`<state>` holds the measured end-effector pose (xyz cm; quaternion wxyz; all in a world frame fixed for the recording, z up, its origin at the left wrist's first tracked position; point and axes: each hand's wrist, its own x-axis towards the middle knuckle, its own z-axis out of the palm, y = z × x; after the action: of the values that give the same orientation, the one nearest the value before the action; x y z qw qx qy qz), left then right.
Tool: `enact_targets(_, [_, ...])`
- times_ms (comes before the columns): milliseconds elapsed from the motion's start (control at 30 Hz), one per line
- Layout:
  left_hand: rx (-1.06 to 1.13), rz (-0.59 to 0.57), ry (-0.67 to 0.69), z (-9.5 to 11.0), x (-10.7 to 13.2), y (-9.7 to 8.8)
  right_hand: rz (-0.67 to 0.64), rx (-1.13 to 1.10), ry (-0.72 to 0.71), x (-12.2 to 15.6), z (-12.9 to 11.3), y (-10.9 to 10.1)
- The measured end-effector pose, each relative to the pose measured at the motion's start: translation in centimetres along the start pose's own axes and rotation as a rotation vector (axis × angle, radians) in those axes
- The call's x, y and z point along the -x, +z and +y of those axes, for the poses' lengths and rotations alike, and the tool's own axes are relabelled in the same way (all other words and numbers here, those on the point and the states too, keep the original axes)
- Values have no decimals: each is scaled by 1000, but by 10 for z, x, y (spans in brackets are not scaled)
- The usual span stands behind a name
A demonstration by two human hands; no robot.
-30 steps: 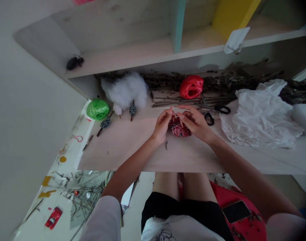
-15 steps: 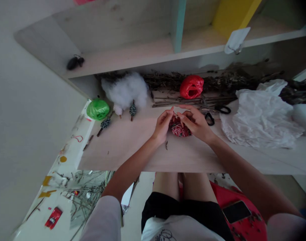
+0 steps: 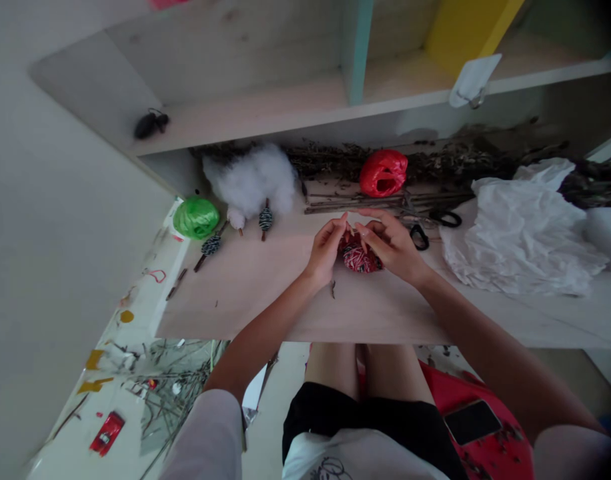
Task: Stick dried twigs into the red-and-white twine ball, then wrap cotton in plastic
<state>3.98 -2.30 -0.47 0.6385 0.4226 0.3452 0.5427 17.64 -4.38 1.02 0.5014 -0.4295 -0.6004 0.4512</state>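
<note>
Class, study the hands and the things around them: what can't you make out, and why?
All in the head view:
1. Anything the left hand and right hand pinch: too small and blurred.
2. The upper part of the red-and-white wound bundle: partly hidden by the hands.
3. The rest of the shirt print: cut off by the bottom edge.
4. What lies beneath the crumpled white heap: covered by it.

The left arm (image 3: 258,333) and right arm (image 3: 478,333) reach forward, converging — wrists lifted toward each other. The left hand (image 3: 325,252) and right hand (image 3: 393,247) nearly meet, fingers bent — whether their tips touch is unclear.
</note>
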Motion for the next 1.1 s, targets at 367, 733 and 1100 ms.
enact_targets(367, [11, -3, 15, -1, -1, -1, -15, -3, 6, 0, 0, 0])
enact_targets(733, [20, 6, -21, 0, 0, 0, -10, -15, 18, 0, 0, 0])
enact_targets(1100, [38, -4, -23, 1, 0, 1, -7, -25, 14, 0, 2, 1])
